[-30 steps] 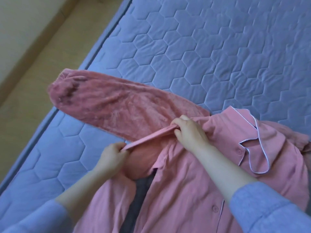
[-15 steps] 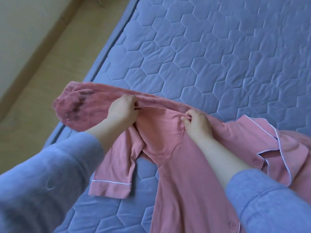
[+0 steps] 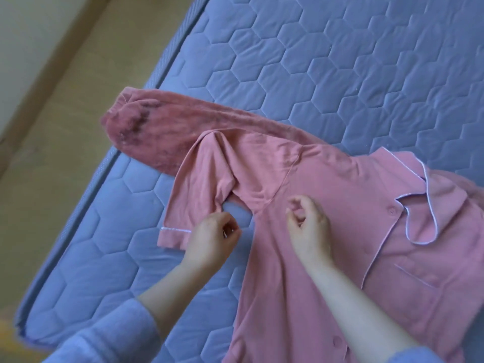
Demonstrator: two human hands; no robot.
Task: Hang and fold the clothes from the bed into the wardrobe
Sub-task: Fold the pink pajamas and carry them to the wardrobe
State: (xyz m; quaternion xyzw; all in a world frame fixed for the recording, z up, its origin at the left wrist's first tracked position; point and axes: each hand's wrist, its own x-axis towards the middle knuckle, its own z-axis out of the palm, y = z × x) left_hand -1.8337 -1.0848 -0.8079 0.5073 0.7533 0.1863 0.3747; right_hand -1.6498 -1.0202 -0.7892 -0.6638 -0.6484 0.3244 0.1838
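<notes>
Now the short sleeve (image 3: 195,197) sticks out left of the pink shirt (image 3: 340,247), right by the curled left hand (image 3: 212,239), grip unclear, while the right hand (image 3: 309,229) hangs loose and empty.

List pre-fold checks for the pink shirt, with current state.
1. Shirt front-up on mattress: ok.
2. Short sleeve flat: not ok, bunched at the armpit.
3. Collar flat: not ok, one flap curls.
4. Fuzzy pink garment clear of shirt: not ok, it lies under the shoulder.
5. Left hand gripping sleeve: cannot tell.
6. Right hand free: ok, holds nothing.
</notes>
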